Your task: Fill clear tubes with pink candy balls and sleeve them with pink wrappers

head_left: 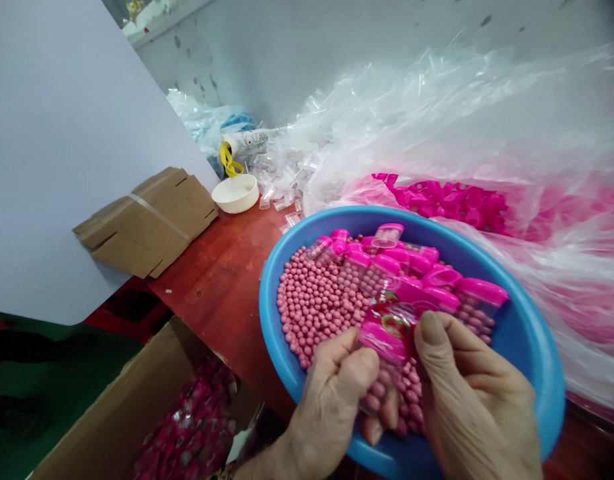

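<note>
Left hand has one small clear plastic container with a glossy bright-pink printed top gripped between thumb and fingers, dusty-pink balls showing through its lower part; my right hand closes narrow on the right edge of that pink top, thumb against forefinger; I hold the container over the near half of a large round blue plastic basin, tilted, some print blurred.

Under it, loose dusty-pink balls fill the basin's left side; a heap of pink-capped clear containers lies on them, mostly behind my hands and to the right; basin sits on a worn red tabletop.

Beyond the basin, bright-pink plastic parts show in an opening of crumpled translucent plastic sheeting; small clear plastic tubes scattered left of that, next to a shallow round white dish; strapped flat brown cardboard further left; below the table edge, an open brown cardboard box with pink packages, details too blurred.
</note>
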Available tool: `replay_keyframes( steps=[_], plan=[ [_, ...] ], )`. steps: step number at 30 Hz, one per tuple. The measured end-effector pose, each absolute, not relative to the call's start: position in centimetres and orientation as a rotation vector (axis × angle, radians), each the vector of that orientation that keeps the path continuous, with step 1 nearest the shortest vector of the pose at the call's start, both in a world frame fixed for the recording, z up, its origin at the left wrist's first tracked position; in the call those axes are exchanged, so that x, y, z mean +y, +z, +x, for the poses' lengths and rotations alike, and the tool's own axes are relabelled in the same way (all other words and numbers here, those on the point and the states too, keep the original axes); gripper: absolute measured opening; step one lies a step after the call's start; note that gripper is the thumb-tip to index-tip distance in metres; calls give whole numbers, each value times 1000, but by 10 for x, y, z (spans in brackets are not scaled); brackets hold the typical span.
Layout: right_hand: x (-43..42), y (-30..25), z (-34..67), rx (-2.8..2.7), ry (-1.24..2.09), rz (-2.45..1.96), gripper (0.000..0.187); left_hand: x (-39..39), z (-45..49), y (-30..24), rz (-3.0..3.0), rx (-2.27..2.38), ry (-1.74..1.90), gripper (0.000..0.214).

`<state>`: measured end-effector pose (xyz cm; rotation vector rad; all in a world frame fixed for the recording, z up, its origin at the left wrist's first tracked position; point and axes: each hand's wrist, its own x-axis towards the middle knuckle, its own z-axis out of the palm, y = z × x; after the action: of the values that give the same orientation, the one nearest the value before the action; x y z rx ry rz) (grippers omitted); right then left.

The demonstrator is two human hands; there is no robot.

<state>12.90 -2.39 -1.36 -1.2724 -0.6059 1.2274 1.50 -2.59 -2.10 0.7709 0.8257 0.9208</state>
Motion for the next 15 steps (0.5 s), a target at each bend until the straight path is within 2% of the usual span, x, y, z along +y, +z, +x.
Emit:
replay_keyframes(
  steps=[3,8,15],
  plan=[
    [-23,-10,126,-647,1245,-1325,28,-28,16,-19,894,941,873,25],
    [-24,-7,123,-520,1041,-1444,32,-29,17,-14,1025,996,874,12],
    [-25,-5,120,-397,968,-1483,36,-33,15,-9,1195,1021,840,18]
  ],
)
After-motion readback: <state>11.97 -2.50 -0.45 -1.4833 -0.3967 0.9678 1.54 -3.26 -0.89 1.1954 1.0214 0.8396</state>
